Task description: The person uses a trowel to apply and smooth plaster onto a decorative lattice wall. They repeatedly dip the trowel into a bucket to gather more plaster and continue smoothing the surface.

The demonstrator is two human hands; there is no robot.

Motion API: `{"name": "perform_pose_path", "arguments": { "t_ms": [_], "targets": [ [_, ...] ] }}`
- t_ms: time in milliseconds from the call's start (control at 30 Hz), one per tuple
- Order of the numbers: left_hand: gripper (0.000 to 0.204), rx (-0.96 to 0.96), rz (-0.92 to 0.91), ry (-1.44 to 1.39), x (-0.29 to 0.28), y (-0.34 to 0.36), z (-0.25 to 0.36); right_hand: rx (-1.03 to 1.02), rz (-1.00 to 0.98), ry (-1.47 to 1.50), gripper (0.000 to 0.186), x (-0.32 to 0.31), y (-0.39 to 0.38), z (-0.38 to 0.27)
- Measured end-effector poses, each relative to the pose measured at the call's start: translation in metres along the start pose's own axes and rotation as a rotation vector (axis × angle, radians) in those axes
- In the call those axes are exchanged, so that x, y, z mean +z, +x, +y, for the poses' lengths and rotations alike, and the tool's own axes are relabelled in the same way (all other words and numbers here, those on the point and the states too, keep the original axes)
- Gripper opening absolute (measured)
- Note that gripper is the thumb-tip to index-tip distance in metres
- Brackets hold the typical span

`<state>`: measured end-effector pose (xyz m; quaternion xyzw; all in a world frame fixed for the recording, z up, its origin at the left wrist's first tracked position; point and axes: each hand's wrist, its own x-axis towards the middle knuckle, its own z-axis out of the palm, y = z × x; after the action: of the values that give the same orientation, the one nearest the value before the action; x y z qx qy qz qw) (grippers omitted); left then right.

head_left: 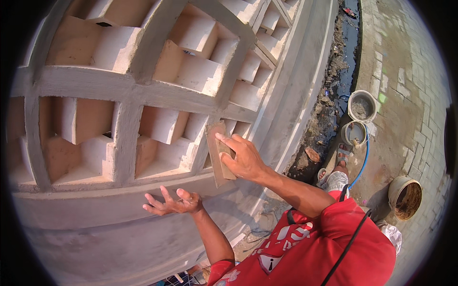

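Right hand [244, 159]: grip closed around a flat, rectangular tan float [218, 164], positioned at the grey cement lattice wall [128, 95]. Left hand [177, 204]: grip loosely spread, near the wall's smooth lower band [114, 206].

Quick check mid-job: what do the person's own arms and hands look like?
The left hand and right hand are ungloved, with bare wrists and forearms. The red shirt has a short left sleeve and pale printed graphics; a black cable runs across it.
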<state>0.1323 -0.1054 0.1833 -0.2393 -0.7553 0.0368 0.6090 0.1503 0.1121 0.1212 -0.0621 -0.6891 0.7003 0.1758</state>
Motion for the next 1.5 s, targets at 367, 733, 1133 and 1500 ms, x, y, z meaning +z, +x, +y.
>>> {"name": "perform_pose_path", "arguments": {
  "t_ms": [367,733,1133,1500],
  "targets": [
    [0.040,0.030,-0.016,0.024,0.003,0.006,0.001,-0.066,0.201,0.103,0.065,0.005,0.039,-0.004],
    [0.042,0.029,-0.018,0.011,0.006,0.007,0.001,-0.069,0.261,0.086,0.061,-0.041,0.071,-0.011],
    [0.043,0.086,0.027,0.094,0.005,0.009,0.006,0.338,-0.125,1.635,0.034,-0.087,0.028,0.078],
    [0.044,0.075,0.003,0.168,0.005,0.010,0.008,0.652,-0.029,1.842,0.021,-0.064,0.057,0.065]
  ]
}}
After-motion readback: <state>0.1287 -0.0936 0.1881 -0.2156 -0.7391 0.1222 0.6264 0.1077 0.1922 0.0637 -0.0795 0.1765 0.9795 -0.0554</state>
